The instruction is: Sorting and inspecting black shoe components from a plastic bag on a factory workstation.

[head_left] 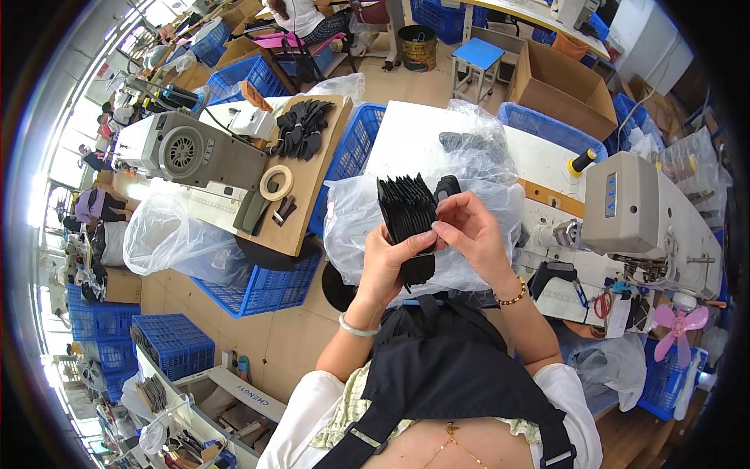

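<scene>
A thick stack of thin black fabric pieces stands fanned at its upper edge in my left hand. The left thumb presses across the front of the stack, and its lower end hangs below the grip. My right hand is closed in a pinch at the stack's right side, close to the left thumb tip. What lies between the right fingertips is too small to make out. Just above the right fingers shows a black rounded piece. Under both hands spreads a clear plastic bag.
Sewing machines stand at the left and right. On the left wooden tabletop are black gloves and a tape roll. Red-handled scissors and a pink fan are at right. Blue crates stand below the left table.
</scene>
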The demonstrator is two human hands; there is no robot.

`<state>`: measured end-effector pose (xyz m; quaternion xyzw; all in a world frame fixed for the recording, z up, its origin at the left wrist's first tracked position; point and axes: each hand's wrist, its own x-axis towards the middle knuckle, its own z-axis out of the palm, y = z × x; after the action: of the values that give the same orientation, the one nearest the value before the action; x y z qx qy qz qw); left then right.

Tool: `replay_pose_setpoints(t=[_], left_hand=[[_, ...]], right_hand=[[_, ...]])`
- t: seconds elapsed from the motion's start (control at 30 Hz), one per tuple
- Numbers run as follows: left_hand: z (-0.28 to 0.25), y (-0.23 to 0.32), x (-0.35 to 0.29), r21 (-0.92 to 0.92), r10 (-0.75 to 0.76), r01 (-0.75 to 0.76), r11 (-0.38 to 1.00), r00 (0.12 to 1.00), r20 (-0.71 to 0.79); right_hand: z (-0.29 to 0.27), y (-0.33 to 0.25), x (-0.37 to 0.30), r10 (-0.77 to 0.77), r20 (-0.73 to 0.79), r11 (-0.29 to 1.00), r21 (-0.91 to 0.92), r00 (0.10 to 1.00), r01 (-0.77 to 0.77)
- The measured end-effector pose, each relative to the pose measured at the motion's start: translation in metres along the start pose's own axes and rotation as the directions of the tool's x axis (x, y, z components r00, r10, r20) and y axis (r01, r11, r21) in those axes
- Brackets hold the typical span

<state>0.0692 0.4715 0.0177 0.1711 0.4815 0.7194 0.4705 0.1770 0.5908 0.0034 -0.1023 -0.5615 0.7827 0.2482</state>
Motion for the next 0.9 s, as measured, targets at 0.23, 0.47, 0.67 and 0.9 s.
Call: replay_pose_setpoints(t=[0.23,0.47,0.67,0.9], left_hand=[[0.009,0.003,0.001,-0.045,0.004,-0.004,0.999,1.000,0.009],[0.007,0.003,0.003,-0.080,-0.023,0.023,0.996,1.000,0.001],[0.005,0.003,0.003,-0.104,-0.042,0.043,0.994,0.999,0.003],[0.003,0.002,0.003,-0.063,-0.050,0.052,0.997,0.998,0.031]], right_hand=[[0.009,0.000,0.000,-0.171,-0.152,0.984,0.031,0.973,0.178],[-0.002,-0.006,0.003,-0.432,0.145,0.668,-0.612,0.890,0.424],[0.001,-0.006,0.007,-0.483,0.110,0.619,-0.658,0.869,0.427],[0.004,-0.003,0.011,-0.239,-0.034,0.896,-0.393,0.970,0.207]])
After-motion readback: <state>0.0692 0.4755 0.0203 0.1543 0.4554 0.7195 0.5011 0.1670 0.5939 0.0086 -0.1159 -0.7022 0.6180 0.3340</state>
